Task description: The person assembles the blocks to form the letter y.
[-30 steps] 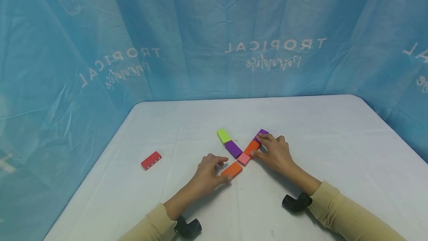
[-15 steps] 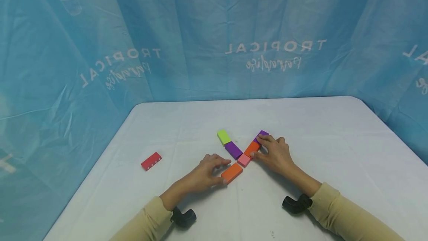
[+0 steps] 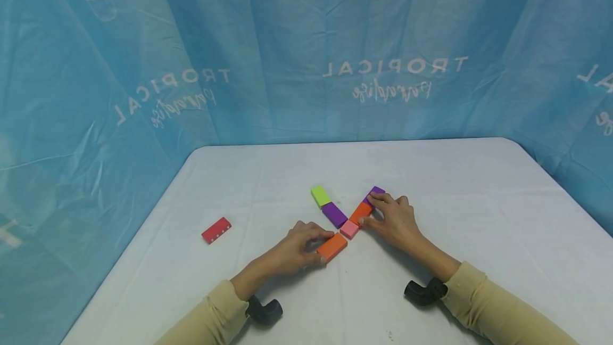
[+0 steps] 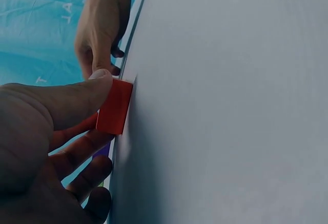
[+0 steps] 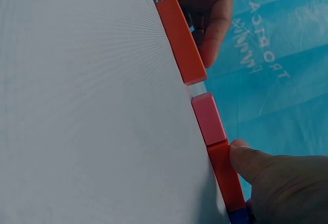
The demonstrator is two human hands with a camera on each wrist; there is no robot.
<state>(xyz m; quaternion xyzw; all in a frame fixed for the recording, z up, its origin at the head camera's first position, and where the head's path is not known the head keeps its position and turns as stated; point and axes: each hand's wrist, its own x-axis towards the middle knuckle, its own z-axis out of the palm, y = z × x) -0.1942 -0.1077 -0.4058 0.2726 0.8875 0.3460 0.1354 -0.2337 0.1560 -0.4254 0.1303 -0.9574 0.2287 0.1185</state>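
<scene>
My left hand pinches an orange rectangular block between thumb and fingers, at the near end of a branching pattern. In the right wrist view a small gap separates this orange block from a pink block. The pink piece touches a second orange block, and a purple block continues that line. My right hand holds this line, thumb against the second orange block and fingertips by its joint with the purple one. Another purple block and a lime green block form the left branch.
A red block with white dots lies apart on the left of the white-covered table. Blue printed curtain hangs behind and beside the table. Black curved pieces sit at both wrists.
My left hand has shifted slightly left and its fingers have closed in on the near orange block. The right hand and the blocks stay in place.
</scene>
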